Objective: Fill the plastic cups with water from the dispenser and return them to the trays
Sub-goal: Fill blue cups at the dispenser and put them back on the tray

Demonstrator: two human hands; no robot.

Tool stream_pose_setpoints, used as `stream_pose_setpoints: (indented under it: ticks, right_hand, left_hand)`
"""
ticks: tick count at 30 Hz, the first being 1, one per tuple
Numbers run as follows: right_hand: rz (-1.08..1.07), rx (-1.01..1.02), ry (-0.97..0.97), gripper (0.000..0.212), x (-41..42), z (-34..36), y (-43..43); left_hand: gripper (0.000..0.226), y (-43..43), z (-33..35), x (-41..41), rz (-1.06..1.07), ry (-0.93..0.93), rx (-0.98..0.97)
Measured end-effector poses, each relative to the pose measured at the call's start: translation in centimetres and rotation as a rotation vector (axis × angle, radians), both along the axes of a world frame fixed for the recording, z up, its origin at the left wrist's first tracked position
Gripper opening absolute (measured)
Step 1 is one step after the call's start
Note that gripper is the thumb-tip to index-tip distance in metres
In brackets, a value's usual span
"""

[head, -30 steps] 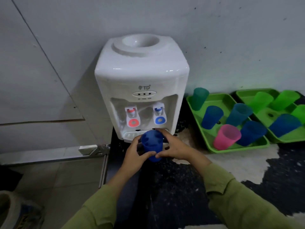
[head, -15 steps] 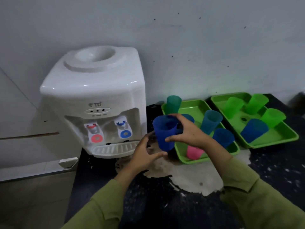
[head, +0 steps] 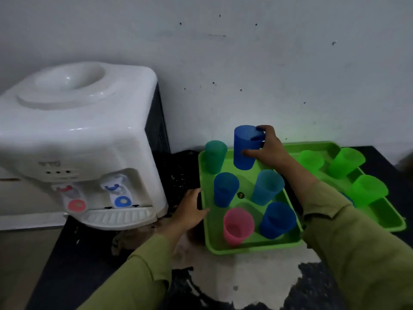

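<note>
My right hand grips a blue cup by its rim and side, upright at the back of the near green tray. My left hand rests against that tray's left rim, fingers around the edge. On the tray stand a teal cup, two blue cups, a lighter blue cup and a pink cup. The white dispenser stands at the left, with a red tap and a blue tap.
A second green tray at the right holds three green cups; my right sleeve hides part of it. The dark counter has a worn pale patch in front. A grey wall stands close behind everything.
The blue cup has gone from under the dispenser's blue tap rightward to the back of the near tray, in my right hand alone. My left hand let go and moved to the tray's rim.
</note>
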State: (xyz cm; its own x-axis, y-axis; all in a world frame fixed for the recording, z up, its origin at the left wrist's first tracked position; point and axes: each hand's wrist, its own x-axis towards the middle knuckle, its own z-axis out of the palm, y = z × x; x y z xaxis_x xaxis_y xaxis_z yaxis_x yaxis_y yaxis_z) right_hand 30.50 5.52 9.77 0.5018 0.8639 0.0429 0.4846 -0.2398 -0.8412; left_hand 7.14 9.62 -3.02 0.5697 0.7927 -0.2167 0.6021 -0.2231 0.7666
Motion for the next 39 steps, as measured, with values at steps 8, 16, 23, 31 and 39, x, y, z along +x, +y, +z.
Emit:
stream_pose_setpoints:
  ticks: [8,16,23,31,39]
  right_hand:
    - [0.009,-0.18,-0.144,0.085,5.9,-4.8,2.8]
    - [0.036,-0.325,-0.122,0.08,7.7,-8.0,4.3]
    - [0.046,-0.352,-0.108,0.084,8.3,-9.2,4.2]
    - [0.111,-0.36,-0.096,0.1,8.8,-8.3,3.5]
    - [0.106,-0.279,-0.22,0.1,8.6,-6.4,2.7]
  left_hand:
    - [0.06,0.0,-1.6,2.0,0.165,-0.025,-0.008]
    - [0.05,0.6,-2.4,2.3,0.243,-0.025,0.004]
    - [0.045,1.0,-2.3,2.9,0.288,-0.025,-0.016]
    - [0.035,4.0,0.2,5.9,0.415,-0.112,0.109]
    - [0.082,9.3,2.8,10.6,0.312,-0.13,0.196]
